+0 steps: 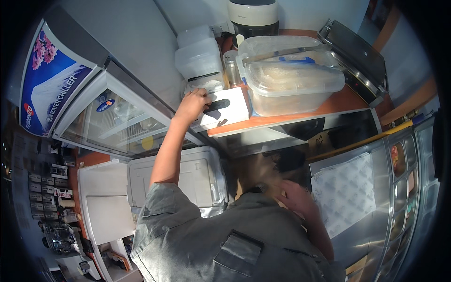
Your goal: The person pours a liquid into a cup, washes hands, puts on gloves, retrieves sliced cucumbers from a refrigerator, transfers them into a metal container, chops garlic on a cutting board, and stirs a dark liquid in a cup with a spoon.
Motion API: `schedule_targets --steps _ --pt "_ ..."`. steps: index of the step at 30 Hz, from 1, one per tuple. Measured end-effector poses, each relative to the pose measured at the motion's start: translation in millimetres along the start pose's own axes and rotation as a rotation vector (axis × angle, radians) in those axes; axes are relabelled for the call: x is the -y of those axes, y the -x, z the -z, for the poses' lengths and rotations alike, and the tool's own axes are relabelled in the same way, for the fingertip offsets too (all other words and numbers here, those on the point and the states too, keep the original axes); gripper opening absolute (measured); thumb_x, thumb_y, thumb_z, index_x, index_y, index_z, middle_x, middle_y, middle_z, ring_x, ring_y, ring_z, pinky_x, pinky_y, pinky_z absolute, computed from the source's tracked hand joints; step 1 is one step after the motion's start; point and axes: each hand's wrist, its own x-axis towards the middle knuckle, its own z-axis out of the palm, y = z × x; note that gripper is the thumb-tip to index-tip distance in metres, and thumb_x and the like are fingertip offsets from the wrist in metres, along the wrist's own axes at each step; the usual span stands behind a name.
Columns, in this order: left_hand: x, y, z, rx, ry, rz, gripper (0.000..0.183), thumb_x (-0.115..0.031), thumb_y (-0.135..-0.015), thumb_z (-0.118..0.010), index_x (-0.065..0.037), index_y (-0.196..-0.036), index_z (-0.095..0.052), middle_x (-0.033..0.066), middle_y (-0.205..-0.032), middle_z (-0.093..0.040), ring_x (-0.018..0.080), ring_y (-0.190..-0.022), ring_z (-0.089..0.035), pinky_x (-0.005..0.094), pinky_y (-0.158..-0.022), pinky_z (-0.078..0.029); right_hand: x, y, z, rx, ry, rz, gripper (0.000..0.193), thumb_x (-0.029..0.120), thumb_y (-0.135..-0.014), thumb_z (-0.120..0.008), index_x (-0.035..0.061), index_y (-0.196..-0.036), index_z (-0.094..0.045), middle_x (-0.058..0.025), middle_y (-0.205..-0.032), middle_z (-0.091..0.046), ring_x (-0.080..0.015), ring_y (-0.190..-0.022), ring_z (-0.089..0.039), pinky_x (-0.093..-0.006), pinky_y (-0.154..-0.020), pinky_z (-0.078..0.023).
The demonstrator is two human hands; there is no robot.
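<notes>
My left hand (191, 105) reaches forward to a white cardboard box (232, 110) with a dark oval opening on its top. Its fingers are bent and drawn together over the box's left end, and whatever lies in them is hidden. A shadow falls across the box beside the fingertips. Just behind stand clear plastic containers (198, 58) with a black pen-like item (203, 76), and a shaker with a perforated lid (230, 66). Low in front of my body, my right hand (298, 198) is away from the counter; its fingers are smeared by motion.
A large clear tub (293, 96) with tongs (286, 54) across it fills the orange counter (277, 121). An open contact grill (357, 61) stands right, a glass-door chiller (127, 113) left. Patterned paper sheets (345, 192) lie on steel beside food wells. A grey lidded bin (181, 176) sits below.
</notes>
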Motion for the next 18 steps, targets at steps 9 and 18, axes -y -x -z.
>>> schedule_targets --steps 9,18 --pt "-3.9 -2.1 16.7 0.008 0.458 0.228 0.005 -0.006 -0.092 -0.065 -0.003 -0.093 -0.060 0.0083 -0.090 -0.059 0.0248 -0.088 -0.061 0.0373 -0.080 -0.050 89.2 -228.1 12.3 -0.379 0.576 0.446 0.063 0.018 -0.088 -0.069 0.0048 -0.145 -0.047 -0.0162 -0.154 -0.041 -0.0359 -0.145 -0.036 -0.0511 -0.119 -0.028" --pt "-13.2 -29.8 55.0 -0.528 1.556 0.310 0.010 -0.013 -0.105 -0.055 -0.004 -0.101 -0.054 -0.0021 -0.083 -0.048 0.0085 -0.075 -0.048 0.0277 -0.074 -0.049 86.3 -253.0 0.6 -0.327 0.732 0.330 0.057 0.015 -0.097 -0.047 0.0092 -0.153 -0.039 -0.0123 -0.160 -0.036 -0.0300 -0.151 -0.029 -0.0528 -0.124 -0.017"
